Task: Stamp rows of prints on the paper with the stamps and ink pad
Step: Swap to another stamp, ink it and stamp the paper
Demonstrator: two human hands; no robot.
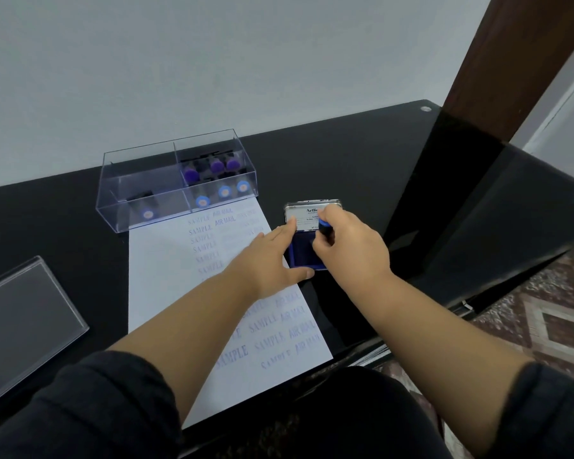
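The black table [345,154] is carrying everything within reach. The paper [166,279], bearing rows of prints, is lying beside the open ink pad [300,251]. The left hand [272,260], fingers straight, is bracing the pad so it cannot slide. The right hand [348,246] is gripping a blue-topped stamp [323,226], pressing it onto the pad, probably loading ink.

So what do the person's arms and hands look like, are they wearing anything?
Both arms wear dark, almost black sleeves, pushed up so the forearms are bare. The left sleeve looks soft and bunched into folds, and the right sleeve ends in a rounded cuff. The left hand and right hand are bare: no gloves. No rings, watch or bracelets show on the parts in view.
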